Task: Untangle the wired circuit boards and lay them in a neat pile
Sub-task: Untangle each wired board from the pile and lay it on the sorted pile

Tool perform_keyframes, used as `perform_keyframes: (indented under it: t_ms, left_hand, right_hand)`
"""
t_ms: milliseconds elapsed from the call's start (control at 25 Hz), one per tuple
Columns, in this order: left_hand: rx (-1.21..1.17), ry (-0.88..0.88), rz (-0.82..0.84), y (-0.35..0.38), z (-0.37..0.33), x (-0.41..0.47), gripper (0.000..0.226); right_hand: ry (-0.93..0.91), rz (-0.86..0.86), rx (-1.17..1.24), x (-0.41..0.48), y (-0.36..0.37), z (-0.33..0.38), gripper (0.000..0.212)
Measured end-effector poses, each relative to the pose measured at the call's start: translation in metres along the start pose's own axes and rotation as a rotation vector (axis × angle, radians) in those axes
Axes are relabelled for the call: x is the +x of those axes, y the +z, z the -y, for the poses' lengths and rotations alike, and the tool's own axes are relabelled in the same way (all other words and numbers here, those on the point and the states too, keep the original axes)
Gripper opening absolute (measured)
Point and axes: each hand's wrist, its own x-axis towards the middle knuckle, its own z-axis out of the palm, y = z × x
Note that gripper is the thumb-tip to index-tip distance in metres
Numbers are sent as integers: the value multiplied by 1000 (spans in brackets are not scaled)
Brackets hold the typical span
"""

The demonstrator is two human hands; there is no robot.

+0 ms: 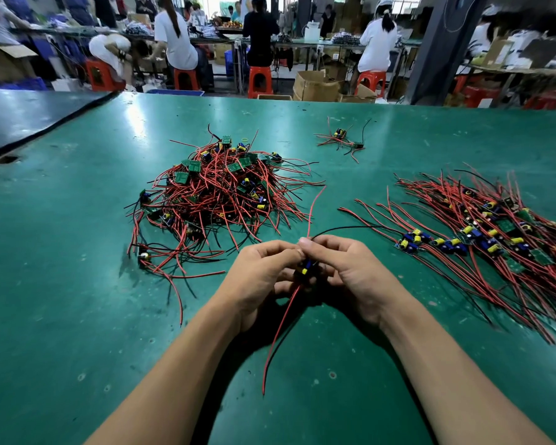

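Observation:
A small circuit board (305, 270) with blue and yellow parts sits between my two hands near the middle of the green table. My left hand (264, 277) grips it from the left, my right hand (350, 277) from the right, fingertips pinching its wires. Red and black wires run up from the board and hang down toward me. A tangled heap of boards and red wires (215, 194) lies to the left beyond my hands. To the right, a laid-out pile of boards with wires running the same way (495, 242) spreads across the table.
A small separate cluster of boards and wires (341, 139) lies farther back. The green table (77, 300) has a dark mat at its far left. Beyond the far edge, people sit on red stools at other benches among cardboard boxes.

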Motion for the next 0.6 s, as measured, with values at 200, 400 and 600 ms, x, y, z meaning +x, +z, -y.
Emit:
perform_keyframes:
  t_ms: [200, 400, 600]
  left_hand:
    - [-50, -36, -20, -1, -2, 1, 15]
    - [-55, -65, 54, -1, -2, 0, 21]
    - [-24, -32, 66, -1, 1, 1, 21]
  right_hand:
    - [-42, -42, 24, 2, -3, 1, 7]
    - [-13, 12, 60, 5, -11, 0, 23]
    - [-12, 35, 67, 8, -12, -2, 14]
